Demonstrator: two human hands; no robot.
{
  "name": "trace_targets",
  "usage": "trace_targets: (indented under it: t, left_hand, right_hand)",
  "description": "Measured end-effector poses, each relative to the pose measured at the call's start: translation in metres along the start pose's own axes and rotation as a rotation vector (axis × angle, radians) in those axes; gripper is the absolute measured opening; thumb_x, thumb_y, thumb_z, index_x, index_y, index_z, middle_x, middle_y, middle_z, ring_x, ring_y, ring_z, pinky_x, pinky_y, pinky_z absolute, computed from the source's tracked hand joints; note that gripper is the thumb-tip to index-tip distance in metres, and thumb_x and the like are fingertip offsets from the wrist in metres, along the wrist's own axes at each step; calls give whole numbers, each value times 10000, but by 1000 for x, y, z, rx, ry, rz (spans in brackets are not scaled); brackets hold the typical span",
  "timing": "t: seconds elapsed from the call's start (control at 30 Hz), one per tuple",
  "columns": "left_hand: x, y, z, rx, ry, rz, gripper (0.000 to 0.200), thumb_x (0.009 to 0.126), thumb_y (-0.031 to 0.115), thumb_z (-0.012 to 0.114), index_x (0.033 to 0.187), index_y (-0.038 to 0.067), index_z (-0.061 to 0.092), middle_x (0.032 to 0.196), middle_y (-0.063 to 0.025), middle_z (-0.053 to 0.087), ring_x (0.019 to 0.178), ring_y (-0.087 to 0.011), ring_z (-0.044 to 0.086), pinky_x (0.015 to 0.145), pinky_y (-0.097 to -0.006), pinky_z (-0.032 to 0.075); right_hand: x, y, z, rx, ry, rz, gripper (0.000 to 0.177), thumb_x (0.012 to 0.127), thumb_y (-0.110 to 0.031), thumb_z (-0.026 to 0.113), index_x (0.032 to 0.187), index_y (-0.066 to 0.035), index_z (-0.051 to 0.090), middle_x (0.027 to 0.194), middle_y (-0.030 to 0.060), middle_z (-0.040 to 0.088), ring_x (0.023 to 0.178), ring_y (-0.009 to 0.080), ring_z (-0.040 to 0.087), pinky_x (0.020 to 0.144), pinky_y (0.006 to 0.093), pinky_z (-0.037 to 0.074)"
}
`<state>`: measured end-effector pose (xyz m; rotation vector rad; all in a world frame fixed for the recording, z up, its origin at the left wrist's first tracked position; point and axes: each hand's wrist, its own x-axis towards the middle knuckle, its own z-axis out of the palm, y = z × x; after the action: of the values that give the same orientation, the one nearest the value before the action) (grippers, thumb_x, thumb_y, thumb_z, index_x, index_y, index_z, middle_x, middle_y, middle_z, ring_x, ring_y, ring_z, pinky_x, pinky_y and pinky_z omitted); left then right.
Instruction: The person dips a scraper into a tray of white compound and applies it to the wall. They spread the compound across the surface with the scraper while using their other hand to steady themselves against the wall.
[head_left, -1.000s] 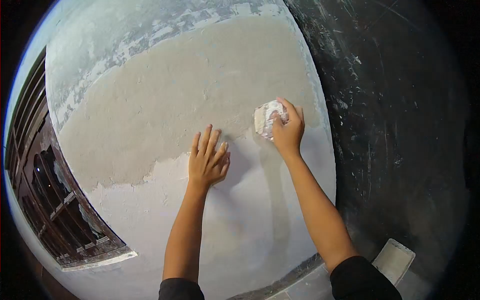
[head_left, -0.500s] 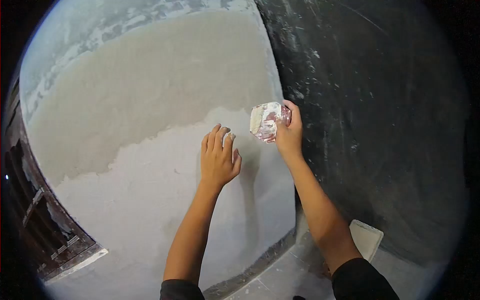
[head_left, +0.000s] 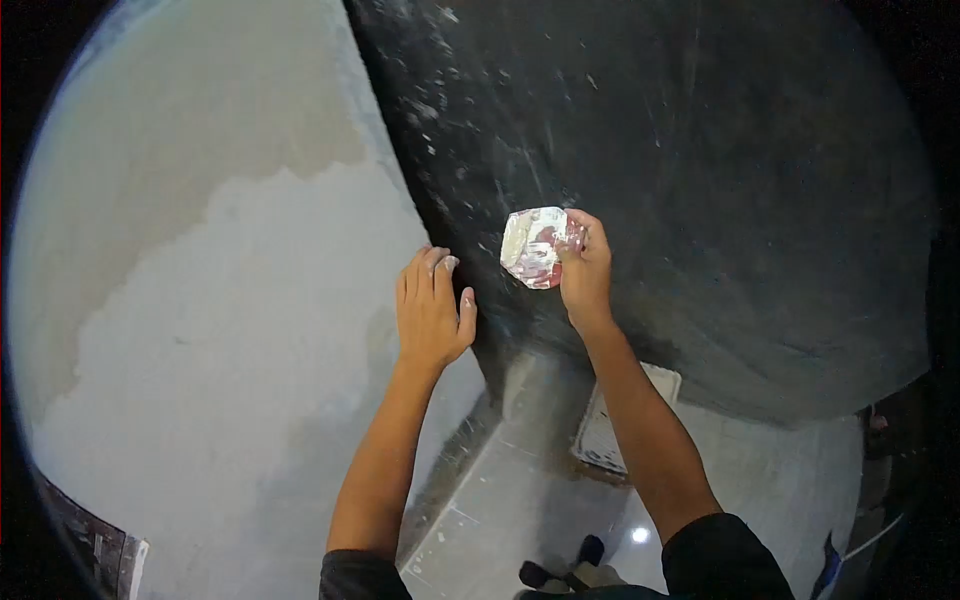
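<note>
Dark surface [head_left: 760,200]: spread behind the hands. Pale wall [head_left: 230,340]: set at left, partly coated in beige. Tray [head_left: 603,437]: placed on the floor [head_left: 760,475], partly hidden by the right forearm [head_left: 650,430]. Left hand [head_left: 430,305]: fingers narrowly spaced, thumb apart; wall contact cannot be told. Right hand [head_left: 588,265]: smeared plate [head_left: 530,248] pinched before the dark surface, free edge pointed left; no clear long axis shown.
</note>
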<state>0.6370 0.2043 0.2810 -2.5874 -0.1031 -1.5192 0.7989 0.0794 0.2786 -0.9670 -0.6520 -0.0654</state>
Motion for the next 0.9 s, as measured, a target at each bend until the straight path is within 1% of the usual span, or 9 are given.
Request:
trace_targets:
  t: [0.13,0.17,0.23,0.37,0.47,0.5,0.73,0.77,0.9]
  left_hand:
    - [-13,33,42,-69,-38,-6,413,843,168,574,1200,-12,471,1257,-190,511,1237,-394,439,1011,-490,332]
    - [1,-37,1,-41,1,-63,415,836,168,580,1193,-15,476,1249,-196,517,1224,-395,450,1012,-486,333]
    - [1,-58,-15,-112,-29,-52,415,830,162,584,1189,-18,479,1247,-199,519,1216,-395,456,1013,-483,333]
    - [6,-56,-18,-227,-124,-52,439,800,153,610,1183,-23,485,1234,-210,526,1192,-397,473,1003,-477,347]
    - [13,-57,-13,-299,-193,-70,462,794,158,622,1196,-21,481,1229,-216,527,1184,-401,478,992,-468,358]
    - [12,-57,-11,-302,-223,-87,475,792,159,627,1206,-19,477,1228,-219,527,1179,-402,481,987,-463,364]
    - [-3,-71,30,-504,-452,-202,561,760,171,630,1247,-52,462,1252,-231,515,1174,-397,483,983,-461,371]
    - [-8,-72,34,-560,-456,-210,572,763,171,630,1261,-50,456,1259,-233,511,1182,-397,476,989,-466,367]
    - [-49,-68,88,-648,-625,-276,510,796,169,612,1242,-33,470,1179,-235,564,1087,-406,541,948,-476,409]
  right_hand:
    - [-8,16,-64,-83,64,67,402,822,133,482,1202,7,523,1109,134,613,1014,192,604,895,314,470]
    - [12,10,24,-126,13,23,398,827,128,497,1205,7,522,1101,134,618,1004,191,609,885,311,473]
    - [-2,-11,48,-149,77,31,386,849,102,535,1223,8,516,1089,134,632,982,186,620,861,298,478]
    - [-7,-5,30,-194,95,47,356,872,63,559,1222,8,533,1045,131,660,915,172,637,809,285,488]
    - [-13,-27,31,-343,130,203,308,872,45,577,1179,15,567,999,117,669,874,151,634,784,285,489]
    - [-12,-19,24,-470,114,128,266,874,39,587,1139,23,587,967,103,668,839,129,621,754,283,490]
    - [-19,-16,24,-461,216,307,249,883,58,565,1124,4,595,916,78,651,786,112,601,663,249,481]
    - [-22,-17,27,-547,239,243,249,888,66,546,1123,-4,593,911,76,650,789,113,601,647,244,478]
    - [-37,32,4,-629,306,309,224,889,67,539,1093,-3,598,929,95,672,804,133,623,703,267,490]
